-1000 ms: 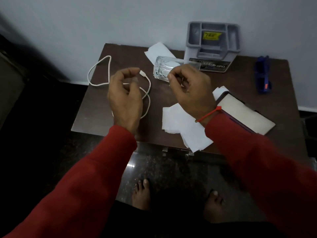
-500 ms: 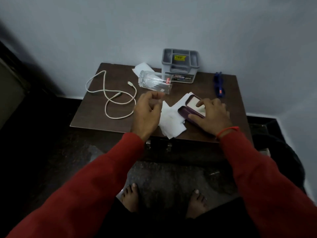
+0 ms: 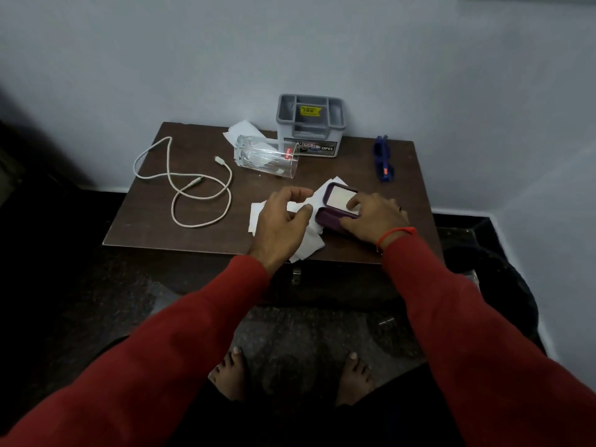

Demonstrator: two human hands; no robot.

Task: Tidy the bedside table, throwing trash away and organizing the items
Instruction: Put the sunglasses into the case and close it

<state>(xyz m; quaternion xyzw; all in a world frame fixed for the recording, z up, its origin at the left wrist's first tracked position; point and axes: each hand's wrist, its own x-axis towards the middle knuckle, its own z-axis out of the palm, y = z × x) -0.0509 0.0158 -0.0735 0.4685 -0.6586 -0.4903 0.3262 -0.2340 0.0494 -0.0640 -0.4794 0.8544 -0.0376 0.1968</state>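
On the brown bedside table (image 3: 145,227) a white charging cable (image 3: 180,188) lies loose at the left. A clear glass (image 3: 266,156) lies on its side near the back. White tissue papers (image 3: 304,245) are spread at the front, with another white paper (image 3: 242,130) behind the glass. My left hand (image 3: 283,221) hovers over the tissues, fingers curled apart, holding nothing. My right hand (image 3: 374,217) grips a purple-cased phone (image 3: 337,204) lying partly on the tissues. Blue glasses (image 3: 383,158) rest at the back right.
A grey compartment organizer (image 3: 310,125) stands against the wall at the back of the table. A dark round bin or bag (image 3: 503,285) sits on the floor at the right. My bare feet are on the dark floor in front of the table.
Both hands let the cable go; it now lies on the table. My right hand moved down onto the phone, my left over the tissues. The view pulled back.
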